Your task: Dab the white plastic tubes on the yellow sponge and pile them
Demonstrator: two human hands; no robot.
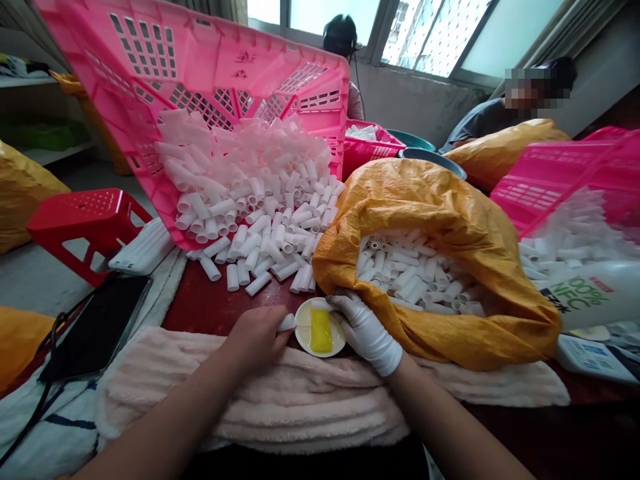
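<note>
My bare left hand (260, 337) is closed around a short white plastic tube (286, 323), whose end sticks out toward a small pale dish (305, 337). In the dish lies a bright yellow block or pad (321, 331). On the dish's other side, my right hand (364, 327), in a white glove, pinches another white tube (320, 304) over the dish's far rim. Loose white tubes (257, 283) are heaped just beyond the dish. Close to my right hand, an orange woven sack (500, 340) lies open with many similar tubes inside.
A pink crate (210, 40) is tipped behind the heap. At right are another pink crate (545, 173) and a plastic bottle (595, 293). A phone (100, 327) and red stool (85, 213) are at left. A pink towel (280, 407) lines the table edge. Two people sit beyond.
</note>
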